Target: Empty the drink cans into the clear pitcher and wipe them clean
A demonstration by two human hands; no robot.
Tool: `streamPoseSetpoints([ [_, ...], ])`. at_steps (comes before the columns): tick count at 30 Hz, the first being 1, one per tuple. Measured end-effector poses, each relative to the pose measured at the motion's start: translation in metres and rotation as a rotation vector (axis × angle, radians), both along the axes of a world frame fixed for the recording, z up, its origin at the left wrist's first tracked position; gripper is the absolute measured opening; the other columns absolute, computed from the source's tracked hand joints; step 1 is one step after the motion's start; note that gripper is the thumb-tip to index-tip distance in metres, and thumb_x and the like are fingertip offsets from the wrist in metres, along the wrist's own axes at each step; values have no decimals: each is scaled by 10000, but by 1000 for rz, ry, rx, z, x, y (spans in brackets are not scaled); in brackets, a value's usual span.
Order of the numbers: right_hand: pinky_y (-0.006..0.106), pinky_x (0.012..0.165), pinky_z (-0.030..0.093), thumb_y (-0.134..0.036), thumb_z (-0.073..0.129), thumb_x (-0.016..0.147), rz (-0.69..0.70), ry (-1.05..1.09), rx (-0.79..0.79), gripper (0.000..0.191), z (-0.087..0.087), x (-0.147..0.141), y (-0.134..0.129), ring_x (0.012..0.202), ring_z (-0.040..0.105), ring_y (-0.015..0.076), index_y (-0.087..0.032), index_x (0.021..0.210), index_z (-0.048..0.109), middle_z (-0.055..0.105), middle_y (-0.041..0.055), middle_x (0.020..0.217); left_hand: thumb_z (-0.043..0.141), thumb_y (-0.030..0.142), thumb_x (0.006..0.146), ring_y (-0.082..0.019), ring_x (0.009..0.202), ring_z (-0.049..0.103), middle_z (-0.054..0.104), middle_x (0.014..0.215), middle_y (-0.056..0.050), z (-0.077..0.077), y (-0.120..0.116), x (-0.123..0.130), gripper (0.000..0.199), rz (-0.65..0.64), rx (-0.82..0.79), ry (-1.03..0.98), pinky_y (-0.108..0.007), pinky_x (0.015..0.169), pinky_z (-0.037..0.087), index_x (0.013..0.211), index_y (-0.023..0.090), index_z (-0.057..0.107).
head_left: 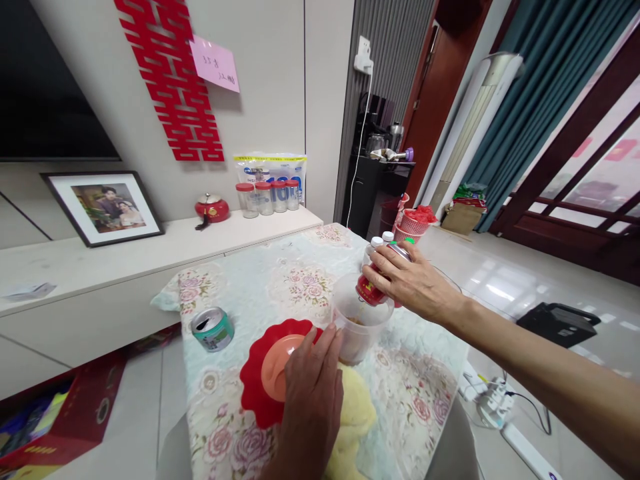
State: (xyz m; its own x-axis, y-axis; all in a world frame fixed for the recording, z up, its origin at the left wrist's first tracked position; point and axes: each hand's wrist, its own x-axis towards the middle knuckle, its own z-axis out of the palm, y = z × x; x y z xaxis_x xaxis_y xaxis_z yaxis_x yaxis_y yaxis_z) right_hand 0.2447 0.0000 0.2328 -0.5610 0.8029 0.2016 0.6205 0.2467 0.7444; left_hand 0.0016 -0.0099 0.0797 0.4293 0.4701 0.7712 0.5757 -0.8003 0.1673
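My right hand (395,270) is wrapped round a red can (371,287), tilted with its mouth down over a clear plastic container (355,333). Some brownish liquid shows at the bottom of the container. My left hand (317,373) has its fingers stretched out, their tips at the container's left side, above a red scalloped plate (257,400) with an orange round piece (273,367) on it. Beneath the container and beside my left hand lies a yellow soft cloth or toy (356,403). An opened green can (213,329) stands at the table's left.
White-capped bottles (376,245) stand behind the container on the flowered tablecloth (305,280). Red-lidded jars (263,199), a red pot (212,209) and a framed photo (105,208) are on the white cabinet. Pink baskets (411,225) stand past the table's right edge.
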Motion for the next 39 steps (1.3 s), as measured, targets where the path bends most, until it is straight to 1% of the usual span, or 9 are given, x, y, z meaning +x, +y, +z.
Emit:
streamPoseSetpoints([
  [5, 522, 991, 422, -60, 487, 968, 21, 14, -5, 335, -1, 0, 0, 1210, 578, 321, -154, 1267, 604, 671, 161, 1304, 459, 60, 969, -269, 1329, 552, 666, 1374, -110, 1, 0, 0, 412, 2, 6, 2, -423, 1121, 416, 1364, 109, 567],
  [10, 514, 988, 415, -69, 460, 998, 12, 16, 15, 314, -4, -2, 2, 1219, 565, 311, -159, 1261, 606, 659, 161, 1326, 458, 49, 968, -262, 1338, 541, 659, 1384, -107, 0, 0, -1, 425, 0, -2, 4, -410, 1138, 393, 1379, 104, 553],
  [18, 527, 1011, 392, -21, 411, 989, -10, 109, -85, 355, -14, -5, 3, 1235, 548, 315, -147, 1265, 594, 658, 164, 1292, 455, 50, 966, -262, 1331, 549, 668, 1377, -97, 1, 1, -1, 425, -3, 6, 0, -409, 1140, 393, 1372, 119, 558],
  [22, 574, 1037, 363, 10, 410, 952, -56, 320, -154, 424, -16, -3, 2, 1287, 502, 340, -156, 1307, 569, 638, 179, 1317, 458, 53, 968, -264, 1340, 544, 661, 1391, -98, 1, 0, -2, 432, -5, -6, 9, -419, 1149, 394, 1386, 119, 545],
  [26, 598, 1030, 377, 58, 478, 837, -95, 493, -184, 584, -20, 5, 1, 1286, 504, 350, -190, 1363, 534, 633, 156, 1327, 461, 40, 962, -263, 1336, 539, 662, 1384, -95, 2, 0, -1, 430, -8, -13, -3, -420, 1144, 404, 1374, 116, 553],
  [30, 529, 962, 481, -14, 602, 776, -112, 670, -219, 618, -22, 19, 3, 1217, 559, 336, -212, 1358, 534, 612, 149, 1342, 458, 42, 957, -251, 1332, 545, 665, 1376, -92, 1, 1, -1, 439, -18, -30, -26, -417, 1134, 428, 1378, 128, 549],
  [33, 458, 936, 546, -120, 721, 742, -102, 787, -236, 654, -15, 29, -1, 1176, 605, 311, -204, 1358, 520, 622, 145, 1311, 474, 52, 954, -244, 1350, 538, 643, 1403, -93, 3, 1, -2, 478, -29, -73, -41, -417, 1137, 448, 1419, 153, 519],
  [36, 475, 967, 563, -275, 804, 738, -87, 1051, -253, 716, -8, 33, -21, 1165, 642, 322, -227, 1387, 506, 642, 120, 1319, 481, 66, 952, -241, 1374, 531, 601, 1448, -110, 11, -6, -7, 527, -46, -164, -101, -423, 1132, 484, 1466, 184, 475],
  [39, 532, 1008, 556, -420, 833, 745, -147, 1387, -332, 785, -17, 26, -59, 1183, 665, 368, -308, 1449, 506, 667, 79, 1361, 539, 102, 923, -241, 1345, 574, 609, 1429, -102, 24, -21, -18, 579, -86, -343, -224, -400, 1073, 554, 1478, 243, 453],
])
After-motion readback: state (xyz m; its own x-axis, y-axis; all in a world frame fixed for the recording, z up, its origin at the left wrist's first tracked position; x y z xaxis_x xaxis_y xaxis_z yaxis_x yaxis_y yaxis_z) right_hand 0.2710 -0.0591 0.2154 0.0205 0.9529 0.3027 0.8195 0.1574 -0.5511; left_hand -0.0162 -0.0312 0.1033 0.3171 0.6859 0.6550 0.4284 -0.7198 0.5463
